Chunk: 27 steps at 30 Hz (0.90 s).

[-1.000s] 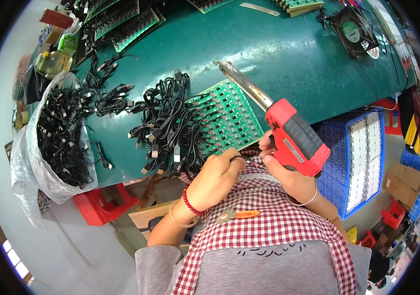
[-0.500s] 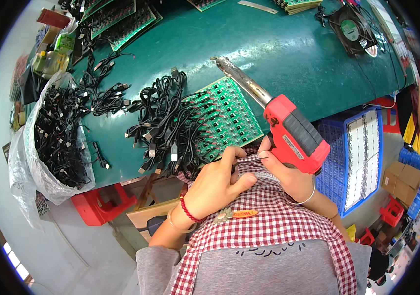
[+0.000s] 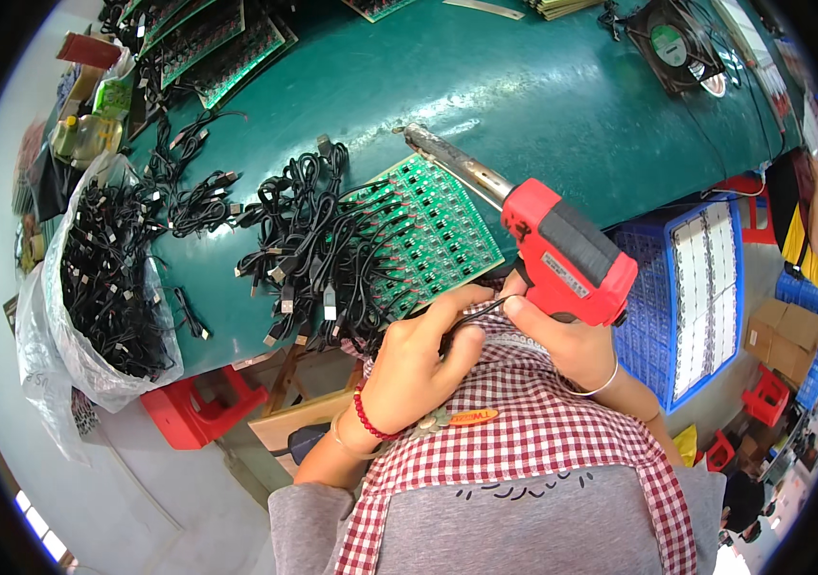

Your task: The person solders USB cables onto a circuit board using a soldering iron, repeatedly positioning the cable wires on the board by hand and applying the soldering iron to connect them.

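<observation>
My left hand (image 3: 423, 359) is closed in front of my checked apron, its thumb bent toward the fingers around a thin black cable (image 3: 474, 315). My right hand (image 3: 567, 347) pinches the cable's other visible stretch between thumb and forefinger. Just above that hand lies a red gun-shaped tool (image 3: 567, 251) with a long metal barrel pointing to the far left. I cannot tell whether my other right fingers touch its handle. Beyond my hands a green circuit board (image 3: 447, 230) has several black cables joined along its left side. A heap of black USB cables (image 3: 304, 240) lies beside it.
A clear plastic bag (image 3: 155, 359) full of cables sits at the table's left edge. Stacked circuit boards (image 3: 203, 48) are at the far left, a black fan (image 3: 674, 48) at the far right. A blue crate (image 3: 644, 307) stands to my right, a red stool (image 3: 189, 412) below left.
My left thumb has drawn in toward its fingers. More of the cable shows between my hands, slanting up to the right. The whole view has shifted slightly.
</observation>
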Each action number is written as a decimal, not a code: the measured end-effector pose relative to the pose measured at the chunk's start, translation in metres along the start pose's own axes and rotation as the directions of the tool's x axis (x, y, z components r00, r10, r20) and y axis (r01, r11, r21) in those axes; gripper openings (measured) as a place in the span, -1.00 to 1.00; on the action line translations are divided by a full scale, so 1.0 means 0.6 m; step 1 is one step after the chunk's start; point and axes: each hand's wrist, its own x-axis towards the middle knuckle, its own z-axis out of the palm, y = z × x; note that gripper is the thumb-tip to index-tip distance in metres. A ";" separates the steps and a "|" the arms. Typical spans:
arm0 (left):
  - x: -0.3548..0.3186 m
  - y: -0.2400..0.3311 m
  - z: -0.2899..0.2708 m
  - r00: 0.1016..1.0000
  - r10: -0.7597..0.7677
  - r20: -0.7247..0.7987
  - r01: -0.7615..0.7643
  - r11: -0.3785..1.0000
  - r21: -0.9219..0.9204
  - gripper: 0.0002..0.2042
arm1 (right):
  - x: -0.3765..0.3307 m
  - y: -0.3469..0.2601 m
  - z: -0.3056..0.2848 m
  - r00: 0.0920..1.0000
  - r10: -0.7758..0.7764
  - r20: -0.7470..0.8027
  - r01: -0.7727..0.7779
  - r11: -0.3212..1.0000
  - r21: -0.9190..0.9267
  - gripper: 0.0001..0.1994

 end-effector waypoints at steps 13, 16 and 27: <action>0.023 0.000 -0.003 0.996 -0.008 -0.093 0.012 0.999 0.041 -0.87 | 0.017 -0.010 0.013 1.000 0.013 -0.016 -0.012 0.997 0.075 -0.83; 0.022 -0.005 -0.001 0.994 -0.007 -0.108 0.005 1.000 -0.022 -0.89 | 0.020 -0.007 0.012 0.998 0.068 0.004 -0.068 0.997 0.049 -0.84; 0.018 -0.013 0.003 0.987 0.025 -0.156 -0.031 0.999 -0.034 -0.89 | 0.034 0.008 0.024 0.992 0.127 -0.008 -0.121 0.961 0.248 -0.85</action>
